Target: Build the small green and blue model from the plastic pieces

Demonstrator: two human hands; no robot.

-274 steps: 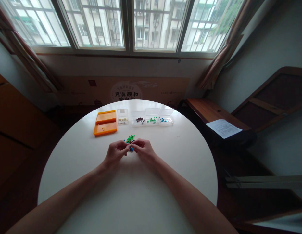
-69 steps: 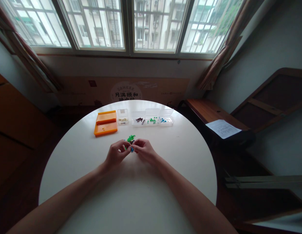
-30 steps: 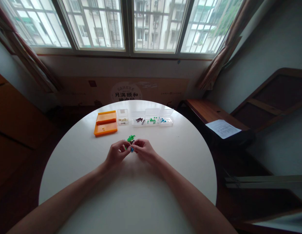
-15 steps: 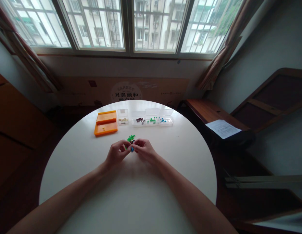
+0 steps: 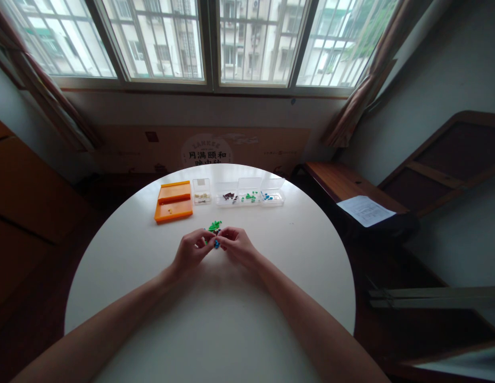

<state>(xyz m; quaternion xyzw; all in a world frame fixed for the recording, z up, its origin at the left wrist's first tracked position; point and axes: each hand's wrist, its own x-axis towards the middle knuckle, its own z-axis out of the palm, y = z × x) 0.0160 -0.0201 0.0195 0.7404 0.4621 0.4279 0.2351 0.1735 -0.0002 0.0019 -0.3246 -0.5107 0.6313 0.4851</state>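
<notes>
My left hand (image 5: 195,247) and my right hand (image 5: 236,243) meet over the middle of the white round table (image 5: 215,319). Both are closed, thumbs and fingertips pinched together around a small cluster of toy building bricks (image 5: 216,244). Blue and dark bits of the cluster show between the fingertips; the fingers hide most of it. Just beyond the fingertips lies a group of green pieces (image 5: 214,226). I cannot tell whether these green pieces are joined to the cluster.
An orange tray (image 5: 173,217) with an open lid stands at the back left. Beside it is a clear box (image 5: 201,197) of pale pieces. Further right, a clear divided box (image 5: 250,198) holds brown, green and blue pieces. Paper (image 5: 365,210) lies on a bench at right.
Hardly anything differs. The fingertips of both hands have shifted very slightly around the small cluster; the boxes and tray stay where they were.
</notes>
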